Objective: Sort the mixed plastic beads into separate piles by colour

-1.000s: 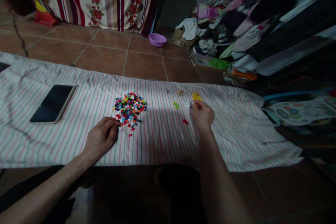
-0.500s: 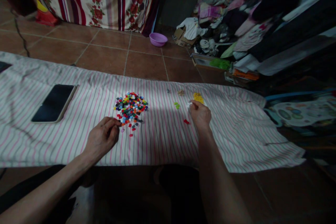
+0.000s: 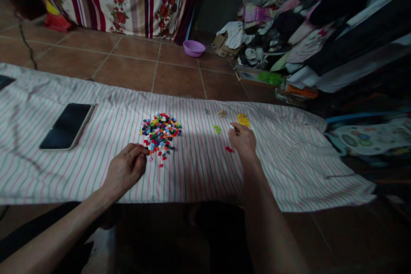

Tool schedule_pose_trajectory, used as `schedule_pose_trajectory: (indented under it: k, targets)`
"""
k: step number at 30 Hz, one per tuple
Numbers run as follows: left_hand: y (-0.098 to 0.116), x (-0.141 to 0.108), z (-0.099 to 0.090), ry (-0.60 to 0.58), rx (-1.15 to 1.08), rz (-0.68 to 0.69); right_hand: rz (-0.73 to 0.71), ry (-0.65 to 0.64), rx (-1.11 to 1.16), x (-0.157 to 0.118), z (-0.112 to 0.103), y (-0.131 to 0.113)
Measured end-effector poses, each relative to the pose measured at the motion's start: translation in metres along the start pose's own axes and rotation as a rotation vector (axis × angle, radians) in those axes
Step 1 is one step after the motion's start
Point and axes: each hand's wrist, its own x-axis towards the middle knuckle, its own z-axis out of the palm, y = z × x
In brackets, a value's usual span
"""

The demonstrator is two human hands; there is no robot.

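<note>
- On the striped cloth (image 3: pixel 199 171), the mixed heap of coloured pieces (image 3: pixel 162 130) lies beside the left hand.
- Left hand (image 3: pixel 126 163): fingers curled at the heap's edge; I can't tell if they grip.
- Right hand (image 3: pixel 243 139): fingers bent at white pieces (image 3: pixel 231 126), grip unclear; yellow pieces (image 3: pixel 243 120) just beyond, red pieces (image 3: pixel 229 149) beside.

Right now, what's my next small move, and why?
Perhaps reach your left hand to the red piece nearest you: it lies loose beside the mixed pile, close to that hand, and a red group sits near your right hand.
</note>
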Motion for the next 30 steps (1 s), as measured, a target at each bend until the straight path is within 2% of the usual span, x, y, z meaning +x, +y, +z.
schedule_pose_trajectory:
  k: [7,13,20,30]
  targets:
    - [-0.0023,0.0005,0.0012,0.009,0.010,0.003,-0.040,-0.044,0.025,0.0012,-0.0015,-0.0044]
    - [-0.0018,0.0002,0.0002,-0.012,-0.002,0.008,0.037,-0.055,-0.031,0.0012,-0.0039,-0.0066]
    - [-0.0036,0.0001,0.0019,0.001,0.006,0.017,0.052,-0.034,-0.027,0.0015,-0.0019,-0.0034]
    - [-0.0035,-0.0003,0.0012,-0.010,0.010,0.003,-0.021,-0.056,-0.005,0.0013,-0.0028,-0.0025]
